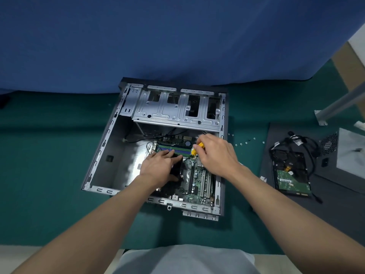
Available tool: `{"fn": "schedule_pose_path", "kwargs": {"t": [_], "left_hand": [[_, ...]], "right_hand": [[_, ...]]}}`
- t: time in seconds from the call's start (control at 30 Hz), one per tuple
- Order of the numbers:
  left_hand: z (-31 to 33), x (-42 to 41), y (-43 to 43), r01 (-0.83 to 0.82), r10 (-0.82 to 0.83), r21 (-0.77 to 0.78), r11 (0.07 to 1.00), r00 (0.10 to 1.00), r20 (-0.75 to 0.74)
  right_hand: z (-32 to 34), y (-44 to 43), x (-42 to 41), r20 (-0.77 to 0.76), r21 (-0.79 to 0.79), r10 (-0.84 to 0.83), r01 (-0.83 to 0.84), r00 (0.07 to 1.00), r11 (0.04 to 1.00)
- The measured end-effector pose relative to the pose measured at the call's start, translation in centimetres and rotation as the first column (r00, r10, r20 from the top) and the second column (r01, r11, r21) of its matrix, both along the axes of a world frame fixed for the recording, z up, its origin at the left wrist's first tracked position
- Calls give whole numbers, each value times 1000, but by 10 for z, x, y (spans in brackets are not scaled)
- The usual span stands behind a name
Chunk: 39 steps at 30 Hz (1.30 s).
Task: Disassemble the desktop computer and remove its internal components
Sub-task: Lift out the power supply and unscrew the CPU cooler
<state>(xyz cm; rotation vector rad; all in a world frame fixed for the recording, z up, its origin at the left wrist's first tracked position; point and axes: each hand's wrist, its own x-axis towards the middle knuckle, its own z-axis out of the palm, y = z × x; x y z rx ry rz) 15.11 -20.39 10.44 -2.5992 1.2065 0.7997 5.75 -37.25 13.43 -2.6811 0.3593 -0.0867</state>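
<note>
- The computer case (110,155) lies open on its side in the middle of the green counter (49,175), its far end against the counter's far edge. The left half of the case is bare metal. The circuit board (195,180) fills the right half, so that is where the work is.
- The left hand (160,165) is clamped on the black fan (176,169), with the fingers over its far side and the thumb on its near side. It should press down just enough to keep the fan from twisting as its screws let go, without rocking it.
- The memory sticks (173,149) sit just beyond the left fingertips. Knuckles should stay off them.
- The yellow screwdriver (196,149) slants down toward the fan's far right corner. Its tip is too small to tell whether it sits in a screw. Hold the shaft in line with the screw, seat it fully, then turn. Loosening the fan's corners a little at a time, crosswise, should keep it level.
- The right hand (217,157) is closed round the screwdriver's handle, above the board. Firm downward pressure should stop the tip slipping onto the board.
- Loose screws (241,143) lie scattered on the counter just right of the case. New ones could go there too, away from the counter's near edge.
- The hard drive (290,175) and a bundle of cables (302,143) are already out. They rest on a dark panel (265,155) toward the counter's right edge, and the fan could be set down there as well.
</note>
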Motion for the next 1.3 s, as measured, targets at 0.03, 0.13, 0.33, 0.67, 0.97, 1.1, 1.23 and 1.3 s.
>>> {"fn": "schedule_pose_path", "kwargs": {"t": [0.03,0.13,0.33,0.67,0.97,1.1,1.23,1.3], "left_hand": [[-1,0,0,-2,2,0,1000,1000,1],[-3,0,1,-1,1,-17,1000,1000,1],[-5,1,4,0,-1,-49,999,1000,-10],[-3,5,5,30,-35,-73,997,997,-74],[-9,11,8,145,-146,-107,984,989,-4],[-14,14,11,100,-110,-149,984,992,-61],[-19,14,10,92,-104,-157,983,992,-69],[-19,14,10,85,-98,-163,983,993,-73]], "right_hand": [[-1,1,1,2,-12,1,-1,1000,1000],[-2,4,1,8,-41,-1,2,1000,999],[8,7,7,-30,-87,2,-4,1000,996],[30,24,36,-402,-144,-10,-53,916,988],[37,43,62,-765,-21,56,-113,641,993],[45,40,53,-725,-172,77,-289,684,942],[44,43,50,-697,-298,234,-570,678,765],[42,42,50,-694,-353,278,-650,664,673]]}}
